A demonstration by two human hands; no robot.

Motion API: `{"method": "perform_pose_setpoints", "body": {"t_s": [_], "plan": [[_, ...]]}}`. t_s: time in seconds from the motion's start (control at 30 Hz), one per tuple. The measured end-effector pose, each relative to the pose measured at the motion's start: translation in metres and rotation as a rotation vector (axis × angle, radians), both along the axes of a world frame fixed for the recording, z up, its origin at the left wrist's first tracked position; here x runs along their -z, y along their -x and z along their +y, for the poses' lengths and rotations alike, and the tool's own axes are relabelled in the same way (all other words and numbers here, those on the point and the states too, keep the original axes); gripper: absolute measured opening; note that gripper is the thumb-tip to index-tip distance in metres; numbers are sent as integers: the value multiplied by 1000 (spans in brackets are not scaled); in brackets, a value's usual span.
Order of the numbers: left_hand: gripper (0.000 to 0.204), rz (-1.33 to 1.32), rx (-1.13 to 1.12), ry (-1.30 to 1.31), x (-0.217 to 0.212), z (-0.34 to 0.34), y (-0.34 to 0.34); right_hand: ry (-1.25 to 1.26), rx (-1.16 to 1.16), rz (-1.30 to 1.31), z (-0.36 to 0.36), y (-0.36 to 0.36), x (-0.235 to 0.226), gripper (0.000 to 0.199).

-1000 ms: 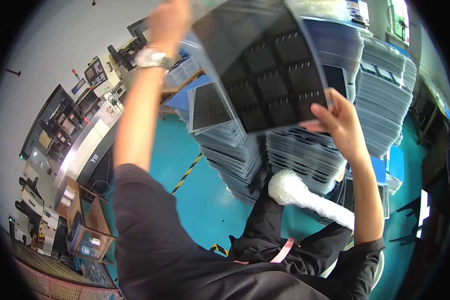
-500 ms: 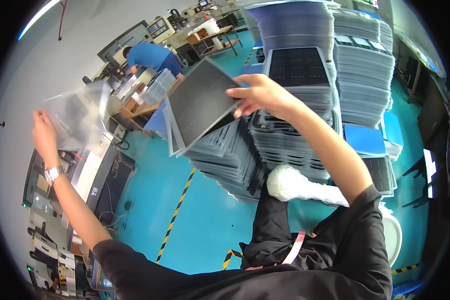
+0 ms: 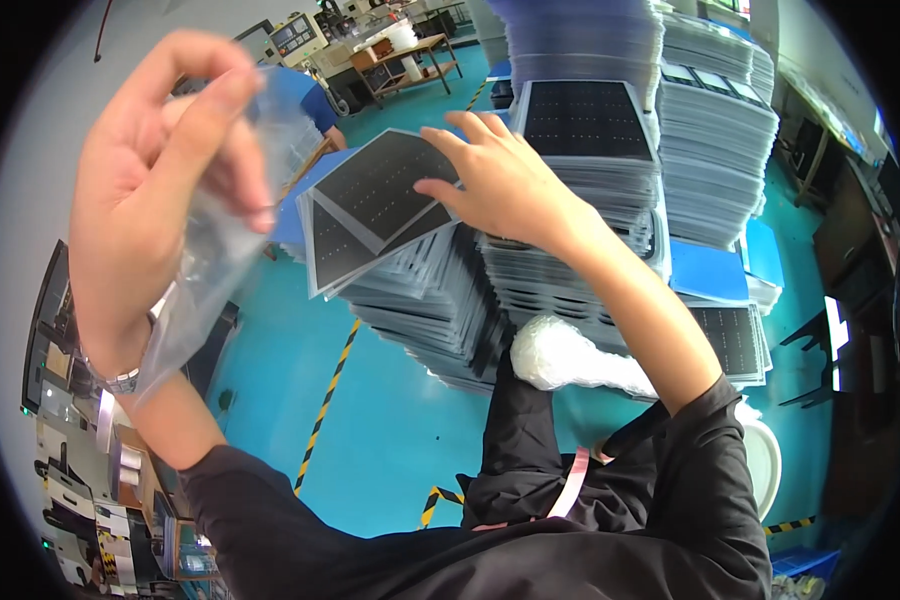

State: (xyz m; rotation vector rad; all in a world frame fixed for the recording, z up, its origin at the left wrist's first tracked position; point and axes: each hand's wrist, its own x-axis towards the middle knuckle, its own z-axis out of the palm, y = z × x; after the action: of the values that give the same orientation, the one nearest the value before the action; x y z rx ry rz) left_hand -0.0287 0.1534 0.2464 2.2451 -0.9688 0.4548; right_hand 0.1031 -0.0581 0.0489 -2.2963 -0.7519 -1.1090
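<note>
**Film off in my left hand, dark panel down on the left-hand stack**

Change noted: one second ago both my hands were up at a panel. Half a second ago they had parted, clear film out to the left, panel in my right. Now the dark panel (image 3: 382,182) lies on top of the left-hand stack (image 3: 420,310), turned askew to the dark sheet (image 3: 340,252) beneath it, which shows along its near left side.

Left hand (image 3: 140,190): raised, close to the camera, fingers curled and thumb brought in towards them. The clear film (image 3: 202,275) hangs from this grip, limp, down past the wristwatch (image 3: 120,380).

Right hand (image 3: 515,185): open, fingers spread, thumb apart, over the right edge of the panel. No hold on it that I can see; whether a fingertip still touches, I cannot tell.

Meaning for the work, as I judge it: film and panel are now separate items, and the panel's weight has passed from my right hand to the stack. Its angle looks loosely placed rather than squared.

Surroundings: middle stack (image 3: 575,285) just right of the left-hand one, another dark panel (image 3: 585,118) on the pile behind it; white wrapped bundle (image 3: 545,355) near my knee.
</note>
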Motion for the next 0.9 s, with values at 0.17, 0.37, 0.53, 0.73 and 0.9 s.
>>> {"method": "perform_pose_setpoints", "body": {"t_s": [0.17, 0.37, 0.53, 0.73, 0.9], "plan": [[21, -62, 138, 23, 7, -40, -20, 219, -77, 533, -1, -15, 11, 55], [25, 23, 130, -18, 10, -48, -43, 245, -269, 252, 2, 27, 17, 30], [28, 111, 136, -58, 30, -67, -48, -876, -1032, 599, -53, 49, 13, 47], [12, 40, 107, 32, 80, -103, -56, -433, -1089, 1045, -103, 113, 58, 60], [25, -599, 660, -142, 147, -91, -98, -322, -152, 758, -133, 136, 116, 22]]}}
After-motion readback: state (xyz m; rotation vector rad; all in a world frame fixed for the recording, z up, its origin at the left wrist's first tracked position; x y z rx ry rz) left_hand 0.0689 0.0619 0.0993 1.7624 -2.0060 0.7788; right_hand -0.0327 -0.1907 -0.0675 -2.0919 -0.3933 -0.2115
